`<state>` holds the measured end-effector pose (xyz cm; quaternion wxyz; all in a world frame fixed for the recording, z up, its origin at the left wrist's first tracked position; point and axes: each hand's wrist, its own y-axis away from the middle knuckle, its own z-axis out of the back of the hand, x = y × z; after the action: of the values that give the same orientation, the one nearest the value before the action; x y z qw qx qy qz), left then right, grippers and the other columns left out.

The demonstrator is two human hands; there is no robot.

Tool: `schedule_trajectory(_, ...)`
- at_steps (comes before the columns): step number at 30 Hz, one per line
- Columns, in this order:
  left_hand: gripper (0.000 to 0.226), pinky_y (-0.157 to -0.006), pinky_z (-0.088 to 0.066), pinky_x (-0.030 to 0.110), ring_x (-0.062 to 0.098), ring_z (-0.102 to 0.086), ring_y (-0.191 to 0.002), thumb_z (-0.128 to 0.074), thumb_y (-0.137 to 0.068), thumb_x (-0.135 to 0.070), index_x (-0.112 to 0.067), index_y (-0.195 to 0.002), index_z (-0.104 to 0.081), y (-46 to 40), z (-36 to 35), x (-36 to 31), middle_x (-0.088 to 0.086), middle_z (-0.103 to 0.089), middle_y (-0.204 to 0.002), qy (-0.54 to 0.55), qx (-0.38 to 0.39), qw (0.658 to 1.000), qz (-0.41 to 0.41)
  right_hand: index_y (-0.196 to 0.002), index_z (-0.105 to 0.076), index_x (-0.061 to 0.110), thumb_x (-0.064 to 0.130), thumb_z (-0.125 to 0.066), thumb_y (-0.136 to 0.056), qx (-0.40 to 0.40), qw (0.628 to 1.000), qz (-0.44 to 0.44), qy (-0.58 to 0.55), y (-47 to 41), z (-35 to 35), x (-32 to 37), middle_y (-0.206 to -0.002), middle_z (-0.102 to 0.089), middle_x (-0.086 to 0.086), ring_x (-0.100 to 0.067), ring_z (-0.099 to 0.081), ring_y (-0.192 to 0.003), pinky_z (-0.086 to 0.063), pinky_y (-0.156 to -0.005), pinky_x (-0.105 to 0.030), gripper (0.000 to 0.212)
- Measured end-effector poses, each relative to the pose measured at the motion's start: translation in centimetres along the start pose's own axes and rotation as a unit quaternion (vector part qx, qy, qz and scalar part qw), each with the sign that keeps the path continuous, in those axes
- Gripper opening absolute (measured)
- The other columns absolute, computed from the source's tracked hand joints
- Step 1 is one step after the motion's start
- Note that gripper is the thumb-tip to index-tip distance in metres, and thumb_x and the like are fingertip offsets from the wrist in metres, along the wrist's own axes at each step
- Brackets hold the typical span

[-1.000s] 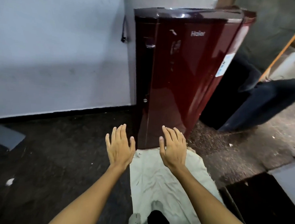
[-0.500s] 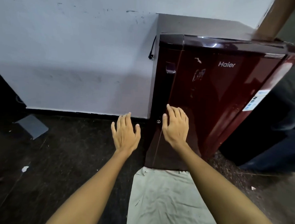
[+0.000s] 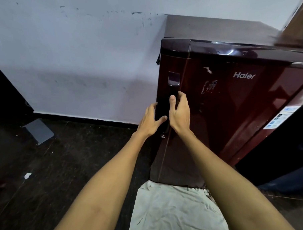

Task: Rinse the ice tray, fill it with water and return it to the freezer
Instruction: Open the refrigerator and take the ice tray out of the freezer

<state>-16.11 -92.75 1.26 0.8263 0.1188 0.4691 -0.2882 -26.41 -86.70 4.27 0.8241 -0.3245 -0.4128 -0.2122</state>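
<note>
A dark red Haier fridge stands against the white wall with its door closed. Its dark vertical handle runs down the door's left side. My right hand holds the handle, thumb lying up along the dark strip and fingers curled in from the right. My left hand grips the door's left edge just beside it, fingers wrapped round the side and thumb across the front. A small lock sits below both hands. The ice tray is not in view.
A crumpled white cloth lies on the dark floor in front of the fridge. A grey flat plate and a white scrap lie to the left. Dark bulky things crowd the fridge's right side. A wooden beam leans at the top right.
The view has come closer to the fridge. Both hands, open in the air before, have risen to the door's left side and taken hold of the handle and the edge.
</note>
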Motion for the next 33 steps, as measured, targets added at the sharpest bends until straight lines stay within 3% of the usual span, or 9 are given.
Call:
schedule_trajectory(2,0.072,-0.104,-0.041,0.044,0.025,-0.041,-0.131,-0.06,-0.09,-0.036,-0.017,-0.147,-0.021,-0.9,-0.2,-0.3,0.006,-0.034,-0.148,0.034,0.031,0.999,0.014,-0.141,-0.036,0.01,0.047,-0.035,-0.099,0.012,1.0,-0.004,-0.028,-0.7,-0.2,-0.1,-0.132,-0.054,-0.006,-0.018,-0.051,-0.121,-0.041,-0.098,-0.028,0.056)
schedule_trajectory(5,0.063,-0.106,-0.039,0.041,0.028,-0.041,-0.131,-0.057,-0.093,-0.025,-0.011,-0.147,-0.026,-2.1,-0.8,-0.7,0.011,-0.039,-0.145,0.087,0.076,0.993,0.031,-0.139,-0.037,0.009,0.057,-0.033,-0.094,0.01,0.998,-0.014,-0.06,-1.6,-0.4,-0.3,-0.106,-0.056,-0.002,-0.02,-0.058,-0.101,-0.048,-0.095,-0.038,0.065)
schedule_trajectory(9,0.047,-0.103,-0.038,0.031,0.029,-0.045,-0.129,-0.05,-0.097,-0.021,-0.001,-0.137,-0.039,-2.7,-1.5,-0.7,0.017,-0.048,-0.138,0.104,0.072,0.991,0.037,-0.137,-0.043,0.004,0.038,-0.044,-0.099,0.008,0.997,-0.031,-0.077,-2.1,-0.1,-0.5,-0.13,-0.057,-0.01,-0.015,-0.052,-0.121,-0.038,-0.091,-0.012,0.052)
schedule_trajectory(11,0.046,-0.097,-0.033,0.022,0.027,-0.042,-0.131,-0.047,-0.098,-0.021,-0.003,-0.14,-0.036,-2.6,-1.7,-0.7,0.015,-0.045,-0.141,0.085,0.039,0.995,0.046,-0.133,-0.048,0.002,0.035,-0.048,-0.098,0.013,0.996,-0.031,-0.08,-2.4,0.2,-0.8,-0.124,-0.059,-0.004,-0.007,-0.051,-0.112,-0.037,-0.081,-0.001,0.048)
schedule_trajectory(13,0.046,-0.095,-0.033,0.021,0.026,-0.043,-0.131,-0.046,-0.099,-0.021,-0.005,-0.141,-0.037,-2.6,-1.9,-0.7,0.014,-0.047,-0.141,0.079,0.017,0.995,0.051,-0.129,-0.052,0.002,0.034,-0.051,-0.096,0.02,0.995,-0.03,-0.092,-2.8,0.3,-0.9,-0.12,-0.062,-0.004,-0.006,-0.054,-0.109,-0.039,-0.078,0.002,0.046)
schedule_trajectory(17,0.045,-0.097,-0.036,0.025,0.026,-0.047,-0.128,-0.048,-0.098,-0.021,-0.006,-0.14,-0.04,-2.5,-2.4,-0.8,0.013,-0.052,-0.136,0.084,-0.006,0.995,0.059,-0.128,-0.054,0.001,0.035,-0.054,-0.095,0.033,0.994,-0.032,-0.095,-3.3,0.4,-1.1,-0.122,-0.064,-0.01,-0.016,-0.058,-0.116,-0.045,-0.087,-0.011,0.047)
schedule_trajectory(28,0.044,-0.104,-0.039,0.037,0.026,-0.046,-0.129,-0.045,-0.099,-0.025,-0.011,-0.14,-0.039,-1.4,-2.7,-1.8,0.012,-0.051,-0.137,0.045,-0.022,0.995,0.081,-0.129,-0.054,0.001,0.031,-0.056,-0.094,0.045,0.991,-0.06,-0.111,-2.7,1.2,-0.3,-0.123,-0.063,-0.011,-0.018,-0.058,-0.117,-0.045,-0.093,-0.02,0.046)
schedule_trajectory(33,0.044,-0.094,-0.038,0.024,0.023,-0.05,-0.125,-0.051,-0.097,-0.024,-0.009,-0.137,-0.044,2.3,-3.1,-1.8,0.011,-0.054,-0.134,0.071,-0.02,0.995,0.061,-0.122,-0.058,0.002,0.036,-0.056,-0.093,0.062,0.99,-0.038,-0.12,0.4,2.9,-1.1,-0.116,-0.066,-0.01,-0.018,-0.062,-0.111,-0.05,-0.095,-0.029,0.045)
